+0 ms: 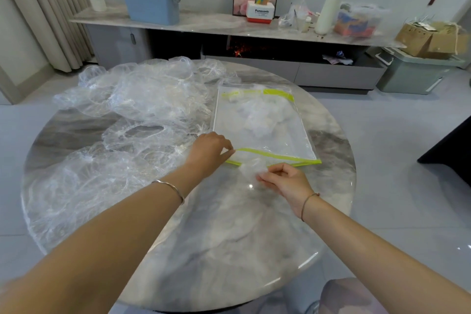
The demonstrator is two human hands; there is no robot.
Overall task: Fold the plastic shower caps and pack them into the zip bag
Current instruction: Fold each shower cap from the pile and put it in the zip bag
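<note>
So the zip bag (262, 125) lies flat on the round marble table (229, 237). It's clear plastic with a lime-green strip along its far edge and another along the near edge. At the near edge the green line splits in two, so the mouth looks slightly parted there. Inside the bag, towards its far half, sits a crumpled whitish wad of caps (260, 120); can't count how many.

The left hand (209, 153) is at the bag's near-left corner, thumb and fingertips pinching the upper green strip. The right hand (285, 181) is just in front of the bag's near edge, fingers curled, pinching a folded shower cap (251, 168). It's a small, cloudy, scrunched packet of thin film, and its far end touches the green mouth. Can't tell if any of it is actually inside.

Left of the bag is the loose pile of shower caps (132, 99): clear, crinkly, with gathered elastic rims. It runs from right beside the bag's left side out to the table's rim.

Beyond the bag, well apart from it, a long sideboard (204, 24) runs along the wall. On it there's a blue bin (151, 4) with a pale lid on, contents hidden, and a red-and-white Panasonic box (260, 11). Far off to the bag's right, an open cardboard box (430, 38) sits on a grey-green tub (413, 74); what's in them is too blurry to tell.
</note>
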